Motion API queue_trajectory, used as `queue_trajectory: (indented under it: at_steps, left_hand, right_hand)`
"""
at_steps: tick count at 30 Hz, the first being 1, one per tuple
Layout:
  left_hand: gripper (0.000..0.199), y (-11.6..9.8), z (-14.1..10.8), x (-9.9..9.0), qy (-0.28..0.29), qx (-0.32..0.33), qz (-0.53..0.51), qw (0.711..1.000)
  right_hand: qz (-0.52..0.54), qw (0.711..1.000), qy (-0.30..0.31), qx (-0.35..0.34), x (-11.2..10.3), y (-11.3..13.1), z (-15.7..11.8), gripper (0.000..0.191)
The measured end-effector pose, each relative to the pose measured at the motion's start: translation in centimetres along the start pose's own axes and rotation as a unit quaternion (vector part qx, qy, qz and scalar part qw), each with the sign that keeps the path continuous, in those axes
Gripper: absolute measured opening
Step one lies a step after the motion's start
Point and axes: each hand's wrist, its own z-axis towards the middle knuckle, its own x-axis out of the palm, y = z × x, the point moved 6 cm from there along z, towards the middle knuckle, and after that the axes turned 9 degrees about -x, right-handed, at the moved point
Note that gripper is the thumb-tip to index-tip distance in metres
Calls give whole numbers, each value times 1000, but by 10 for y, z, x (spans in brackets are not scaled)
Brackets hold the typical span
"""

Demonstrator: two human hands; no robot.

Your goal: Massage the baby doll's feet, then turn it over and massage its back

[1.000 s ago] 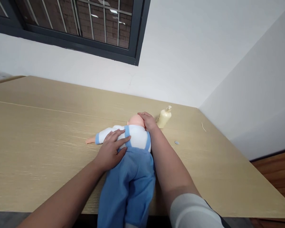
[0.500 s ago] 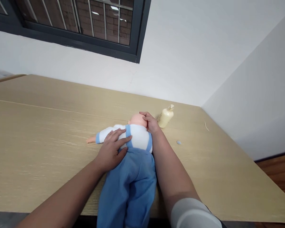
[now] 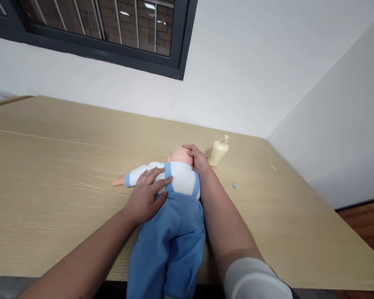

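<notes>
Low in the frame's centre, the doll (image 3: 171,216) lies face down on the table (image 3: 50,174), legs over the near edge. Left hand (image 3: 147,195) rests spread flat on its back — keep that pressure light; right hand (image 3: 200,160) cups the head (image 3: 180,155), fingers curled, bottle (image 3: 217,151) just beyond

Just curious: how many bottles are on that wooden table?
1. A cream-coloured plastic pump bottle stands near the table's far right corner, just beyond the right hand on the doll's head. None looks hidden.

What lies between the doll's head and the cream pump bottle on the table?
In the head view, only the right hand, cupped against the doll's head, fills the gap before the bottle.
</notes>
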Motion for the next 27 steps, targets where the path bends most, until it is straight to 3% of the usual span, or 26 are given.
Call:
queue_trajectory:
  at_steps: [27]
  left_hand:
    - [42,0,1,1,-1,3,-3,1000]
  right_hand:
    - [9,1000,-15,-5,2,3,-3,37]
